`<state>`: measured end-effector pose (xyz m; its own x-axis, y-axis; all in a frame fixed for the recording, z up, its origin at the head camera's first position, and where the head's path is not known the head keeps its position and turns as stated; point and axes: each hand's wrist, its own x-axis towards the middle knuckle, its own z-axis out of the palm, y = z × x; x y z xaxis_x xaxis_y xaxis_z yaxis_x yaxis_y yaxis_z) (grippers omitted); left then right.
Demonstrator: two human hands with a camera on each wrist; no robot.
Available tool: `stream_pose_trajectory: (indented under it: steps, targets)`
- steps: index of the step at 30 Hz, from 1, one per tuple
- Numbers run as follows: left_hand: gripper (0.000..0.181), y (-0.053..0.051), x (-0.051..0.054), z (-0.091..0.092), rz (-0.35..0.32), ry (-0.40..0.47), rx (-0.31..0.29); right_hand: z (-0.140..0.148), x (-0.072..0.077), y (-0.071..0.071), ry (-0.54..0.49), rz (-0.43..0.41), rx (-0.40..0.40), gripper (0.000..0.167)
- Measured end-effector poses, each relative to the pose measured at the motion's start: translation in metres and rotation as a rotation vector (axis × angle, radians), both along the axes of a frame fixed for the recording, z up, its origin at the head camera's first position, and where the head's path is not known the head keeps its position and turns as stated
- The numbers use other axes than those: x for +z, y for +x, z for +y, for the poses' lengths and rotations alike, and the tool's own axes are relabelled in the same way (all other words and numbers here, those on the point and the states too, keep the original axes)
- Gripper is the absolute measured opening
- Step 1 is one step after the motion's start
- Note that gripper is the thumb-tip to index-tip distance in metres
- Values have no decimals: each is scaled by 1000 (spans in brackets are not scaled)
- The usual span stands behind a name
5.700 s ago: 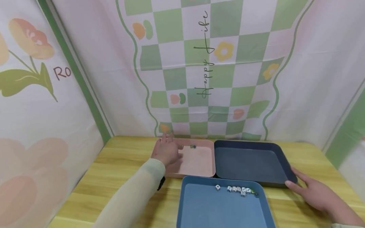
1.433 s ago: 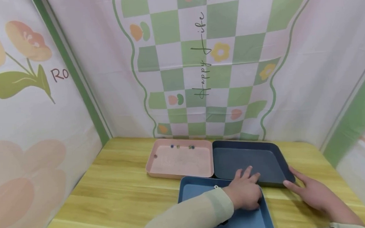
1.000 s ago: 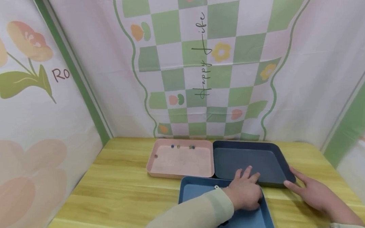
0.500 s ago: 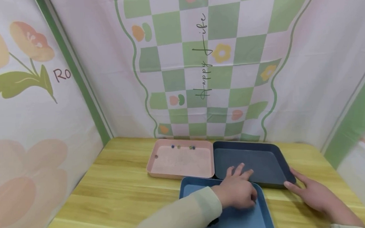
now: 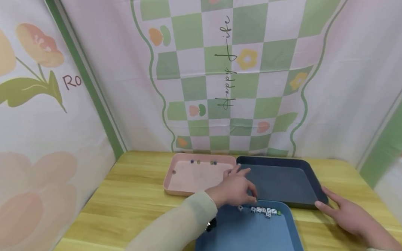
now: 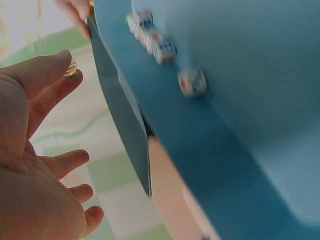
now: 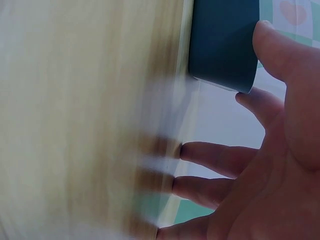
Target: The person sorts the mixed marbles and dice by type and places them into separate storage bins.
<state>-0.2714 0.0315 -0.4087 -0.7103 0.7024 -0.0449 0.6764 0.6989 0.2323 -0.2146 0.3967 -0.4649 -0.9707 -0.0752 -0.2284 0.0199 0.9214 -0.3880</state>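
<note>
My left hand [image 5: 235, 189] hovers over the far edge of the blue tray [image 5: 249, 235], near the pink and navy trays. In the left wrist view, its thumb and index finger pinch a clear glass marble [image 6: 73, 68] with orange stripes; the other fingers are spread. Several white dice [image 5: 263, 210] lie along the blue tray's far side, with a small green piece [image 5: 279, 213] at their right end. My right hand [image 5: 346, 212] holds the near right corner of the navy tray [image 5: 277, 178] between thumb and index finger.
Behind the blue tray, the pink tray [image 5: 198, 181] holds several small marbles by its far and left walls. It stands left of the navy tray. All three sit close together on a wooden table [image 5: 123, 196], with a printed curtain [image 5: 216, 83] behind.
My left hand went from the pink tray to the right end of the blue tray, then lifted up and leftward with the marble, uncovering the dice. The right hand stays at the navy tray's corner.
</note>
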Motion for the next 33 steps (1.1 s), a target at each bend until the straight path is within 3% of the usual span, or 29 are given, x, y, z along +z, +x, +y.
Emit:
stream_pose_trajectory:
  steps: [6, 13, 19, 27, 33]
  targets:
    - [7, -24, 4, -31, 12, 25, 69, -1, 0, 4, -1, -10, -6, 86]
    - [9, -53, 5, -72, 7, -30, 185, 0, 0, 4, 8, 20, -1, 84]
    - [10, -69, 2, -101, 5, -69, 234, 2, -3, 2, 10, 20, 5, 85]
    - [7, -90, -18, -132, 135, -252, 360, 0, -3, 2, 7, 22, 9, 84]
    - [16, -95, -21, -146, 71, -215, 447, 0, -2, 2, 13, 32, 8, 84]
